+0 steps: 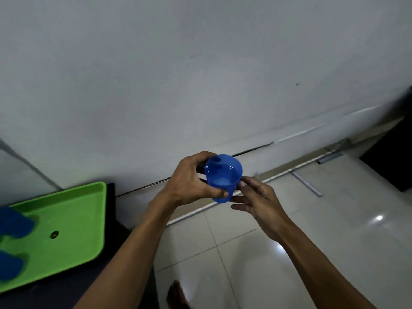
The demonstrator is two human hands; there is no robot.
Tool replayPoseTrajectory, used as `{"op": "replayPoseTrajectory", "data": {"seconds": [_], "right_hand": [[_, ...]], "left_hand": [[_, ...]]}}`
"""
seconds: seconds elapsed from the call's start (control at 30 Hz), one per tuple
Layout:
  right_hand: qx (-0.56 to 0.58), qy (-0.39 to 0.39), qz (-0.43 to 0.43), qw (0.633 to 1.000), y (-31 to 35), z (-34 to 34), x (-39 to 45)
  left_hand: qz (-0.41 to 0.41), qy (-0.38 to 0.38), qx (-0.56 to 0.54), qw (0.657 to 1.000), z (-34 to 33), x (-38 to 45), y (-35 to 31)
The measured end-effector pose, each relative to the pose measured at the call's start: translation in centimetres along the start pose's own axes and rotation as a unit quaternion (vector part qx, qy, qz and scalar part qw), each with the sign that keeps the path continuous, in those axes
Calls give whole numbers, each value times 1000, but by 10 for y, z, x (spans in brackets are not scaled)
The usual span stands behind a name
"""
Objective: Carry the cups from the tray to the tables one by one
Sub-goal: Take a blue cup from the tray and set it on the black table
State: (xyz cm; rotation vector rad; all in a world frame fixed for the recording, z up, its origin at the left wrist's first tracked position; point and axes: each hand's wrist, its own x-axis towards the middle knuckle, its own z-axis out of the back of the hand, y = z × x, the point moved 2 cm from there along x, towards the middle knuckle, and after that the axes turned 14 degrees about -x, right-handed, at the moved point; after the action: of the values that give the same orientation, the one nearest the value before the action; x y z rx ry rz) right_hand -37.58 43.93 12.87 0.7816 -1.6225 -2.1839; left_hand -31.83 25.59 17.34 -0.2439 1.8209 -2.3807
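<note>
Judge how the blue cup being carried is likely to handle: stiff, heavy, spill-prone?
The blue cup looks like thin plastic, so probably light and slightly squeezable. It seems to hold clear liquid, so tilting may spill. The left hand wraps it; the right hand steadies its base.

Cup (pixel 223 177) is plain blue, tray (pixel 73 210) bright green, desk (pixel 111 219) looks black I think, floor tiles (pixel 289 219) glossy white.
</note>
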Motion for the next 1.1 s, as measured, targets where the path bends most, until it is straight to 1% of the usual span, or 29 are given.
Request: {"op": "replayPoseTrajectory", "data": {"seconds": [0.27,0.57,0.77,1.1], "right_hand": [[10,-128,-6,992,-33,120,-64],[32,-250,-19,968,-64,229,-114],[48,-311,-44,948,-84,293,-114],[66,-382,-65,920,-111,430,-69]], "left_hand": [[-39,101,-17,994,-134,32,-36],[-80,219,-27,972,-266,75,-74],[-102,276,-23,955,-339,122,-87],[-130,349,-33,928,-466,241,-107]]}}
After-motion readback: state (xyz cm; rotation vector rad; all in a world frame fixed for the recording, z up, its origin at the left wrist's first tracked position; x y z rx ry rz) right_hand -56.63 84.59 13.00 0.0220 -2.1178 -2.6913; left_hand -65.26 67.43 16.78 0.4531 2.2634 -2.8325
